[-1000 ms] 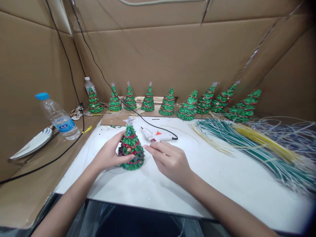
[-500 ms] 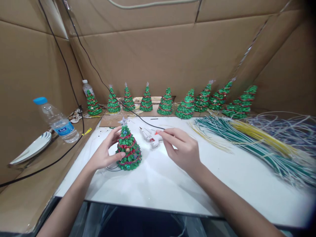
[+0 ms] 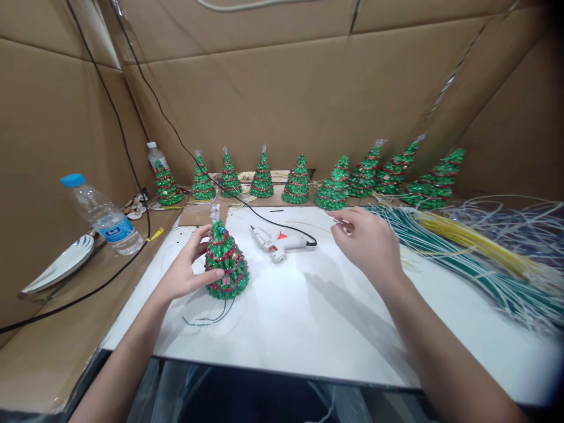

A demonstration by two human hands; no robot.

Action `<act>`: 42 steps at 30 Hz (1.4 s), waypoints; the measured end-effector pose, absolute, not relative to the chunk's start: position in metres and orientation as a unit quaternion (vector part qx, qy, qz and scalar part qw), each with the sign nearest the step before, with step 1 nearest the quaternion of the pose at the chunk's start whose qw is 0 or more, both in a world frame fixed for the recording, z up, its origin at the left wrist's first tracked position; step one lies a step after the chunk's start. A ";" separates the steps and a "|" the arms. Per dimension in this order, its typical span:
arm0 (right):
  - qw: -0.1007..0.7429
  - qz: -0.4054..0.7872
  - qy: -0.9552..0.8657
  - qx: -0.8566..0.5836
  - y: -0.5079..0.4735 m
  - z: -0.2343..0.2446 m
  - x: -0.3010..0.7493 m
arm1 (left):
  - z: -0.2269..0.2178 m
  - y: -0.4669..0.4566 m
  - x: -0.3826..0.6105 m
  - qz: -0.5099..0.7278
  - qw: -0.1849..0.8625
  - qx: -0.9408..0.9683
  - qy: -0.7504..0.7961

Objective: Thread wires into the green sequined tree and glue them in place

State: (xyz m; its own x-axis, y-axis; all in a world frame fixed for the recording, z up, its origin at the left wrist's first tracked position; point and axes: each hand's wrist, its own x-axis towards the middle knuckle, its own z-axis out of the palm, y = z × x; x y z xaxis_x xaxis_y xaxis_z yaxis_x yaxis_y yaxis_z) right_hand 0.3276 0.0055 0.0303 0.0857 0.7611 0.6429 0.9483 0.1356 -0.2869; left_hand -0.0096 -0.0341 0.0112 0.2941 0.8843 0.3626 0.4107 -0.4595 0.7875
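Note:
My left hand (image 3: 187,267) wraps around the side of a small green Christmas tree (image 3: 225,267), thumb in front. The tree stands upright on the white table, with red garlands and a clear star seen edge-on at its top. Thin dark wires (image 3: 207,322) trail from under its base. Over the table's right half, my right hand (image 3: 368,238) is closed on a thin metal tool (image 3: 347,225) whose slim tip points left; its exact kind is unclear. Between the hands lies a white glue gun (image 3: 277,244) with an orange trigger.
Several similar trees (image 3: 296,179) line the cardboard back wall. Bundles of green wires (image 3: 445,258) and yellow wires (image 3: 467,241) lie at the right. A water bottle (image 3: 110,220) and a white plate (image 3: 61,267) are at the left. A black cord (image 3: 207,176) crosses to the glue gun.
The tree has been turned in my left hand; its star now shows edge-on and its wires lie in front. My right hand has moved right, away from the glue gun.

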 end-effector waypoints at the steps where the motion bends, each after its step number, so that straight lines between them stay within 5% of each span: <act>1: 0.349 -0.129 -0.658 -0.655 0.007 0.030 0.330 | 0.011 -0.034 -0.011 0.405 0.295 0.752 0.429; 8: 0.220 -0.065 -0.625 -0.746 0.016 0.031 0.342 | 0.010 -0.031 -0.007 0.416 0.252 0.734 0.475; 15: 0.105 0.025 -0.603 -0.790 0.024 0.027 0.348 | 0.006 -0.031 -0.015 0.409 0.346 0.736 0.414; 26: 0.065 0.061 -0.606 -0.790 0.030 0.023 0.347 | 0.003 -0.028 -0.004 0.435 0.185 0.742 0.474; 33: 0.040 0.067 -0.599 -0.797 0.034 0.019 0.350 | 0.001 -0.030 -0.012 0.428 0.295 0.757 0.396; 42: 0.033 0.070 -0.607 -0.791 0.037 0.014 0.353 | 0.006 -0.031 -0.009 0.425 0.242 0.746 0.452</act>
